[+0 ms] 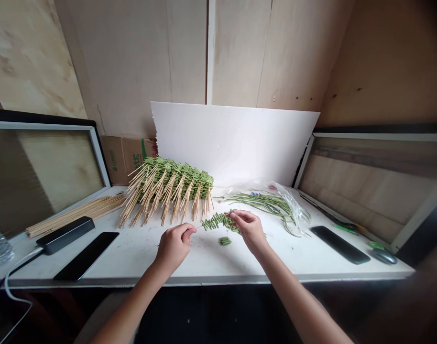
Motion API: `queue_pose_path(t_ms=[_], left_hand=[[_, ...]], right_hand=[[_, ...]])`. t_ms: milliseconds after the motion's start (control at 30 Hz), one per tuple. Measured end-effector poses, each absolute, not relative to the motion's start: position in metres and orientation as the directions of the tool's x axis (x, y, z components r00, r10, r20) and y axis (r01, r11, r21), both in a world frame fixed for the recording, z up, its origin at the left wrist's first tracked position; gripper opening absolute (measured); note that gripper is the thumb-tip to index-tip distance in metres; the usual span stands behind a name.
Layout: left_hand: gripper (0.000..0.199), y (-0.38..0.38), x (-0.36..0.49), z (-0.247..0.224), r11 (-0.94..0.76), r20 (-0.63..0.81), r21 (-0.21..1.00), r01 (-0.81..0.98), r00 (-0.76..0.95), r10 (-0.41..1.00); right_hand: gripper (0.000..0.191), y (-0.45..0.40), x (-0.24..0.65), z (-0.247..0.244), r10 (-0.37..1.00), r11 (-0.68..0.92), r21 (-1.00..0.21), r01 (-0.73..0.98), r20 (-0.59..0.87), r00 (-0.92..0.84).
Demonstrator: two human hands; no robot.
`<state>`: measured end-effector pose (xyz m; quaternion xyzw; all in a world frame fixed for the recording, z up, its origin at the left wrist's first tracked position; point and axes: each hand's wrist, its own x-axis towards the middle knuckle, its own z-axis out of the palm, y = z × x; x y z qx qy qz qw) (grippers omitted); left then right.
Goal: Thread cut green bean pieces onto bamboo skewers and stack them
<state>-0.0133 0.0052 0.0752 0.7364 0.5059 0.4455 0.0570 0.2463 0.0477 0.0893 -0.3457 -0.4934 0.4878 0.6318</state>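
Head camera, and we're right over the front of the white table [268,267], where a flat black slab [86,256] lies out to the left. Up come the two hands, apart from each other, with the work strung between them! Left hand [174,246]: thumb and fingers pinched at the near end of a thin stick, little of which shows. Right hand [250,230]: fingertips closed on a green piece at the other end of the row. And there's the row itself, short green stem pieces [214,221] set crosswise, side by side, held above the tabletop. Just below sits a small cluster of cut pieces [224,241]; more green lies partly hidden behind the right hand.

Out on the right, a second black slab [340,244] and a grey mouse [384,256]. Farther back, long green stems [261,200] spill from a clear plastic bag [295,208]. Back left, what a pile: loaded skewers [182,179] stacked high, bare ends fanned forward, loose sticks [77,215] beside them. Behind that, a cardboard box [121,160] and an upright white panel [236,141]!
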Motion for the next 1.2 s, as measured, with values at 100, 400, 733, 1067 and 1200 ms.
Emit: queue_pose_path(t_ms=[100,400,733,1067,1200], left_hand=[[0.025,0.006,-0.013,0.075,-0.48,0.599,0.542,0.689,0.084,0.797],[0.026,0.006,-0.013,0.075,-0.489,0.612,0.538,0.687,0.081,0.787],[0.023,0.005,-0.017,0.074,-0.509,0.681,0.429,0.747,0.103,0.725],[0.024,0.005,-0.013,0.071,-0.503,0.668,0.449,0.739,0.097,0.738],[0.025,0.005,-0.01,0.068,-0.503,0.664,0.462,0.73,0.091,0.742]], right_hand=[[0.029,0.048,0.246,0.089,0.96,0.272,-0.919,-0.285,0.278,0.019],[0.028,0.05,0.243,0.087,0.967,0.24,-0.904,-0.354,0.256,0.003],[0.027,0.051,0.235,0.076,0.962,0.268,-0.895,-0.356,0.27,0.047],[0.025,0.049,0.227,0.069,0.951,0.309,-0.894,-0.323,0.298,0.085],[0.027,0.047,0.223,0.068,0.942,0.334,-0.891,-0.308,0.313,0.117]])
